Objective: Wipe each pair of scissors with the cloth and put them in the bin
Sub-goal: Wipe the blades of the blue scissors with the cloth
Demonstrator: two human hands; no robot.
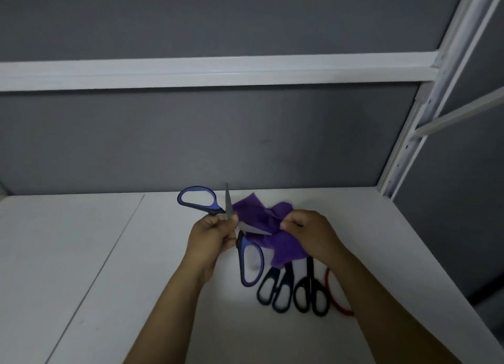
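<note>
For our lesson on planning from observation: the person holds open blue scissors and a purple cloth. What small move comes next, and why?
Probably slide the cloth along the sideways blade toward its tip. The left hand grips the blue scissors at the pivot, blades spread; the right hand pinches the cloth by that blade, so wiping looks unfinished.

Left of the purple cloth [283, 243], white counter [81, 254] runs open to its far edge, a wide lane. Behind the cloth a grey back panel [191, 145] walls it off, and to the cloth's right stands a white post [401, 150]. Just on the cloth's near side lie 2 black scissors [310, 273] and a red loop [328, 284]. The blue scissors [240, 242] raise a blade at the cloth's left.
</note>
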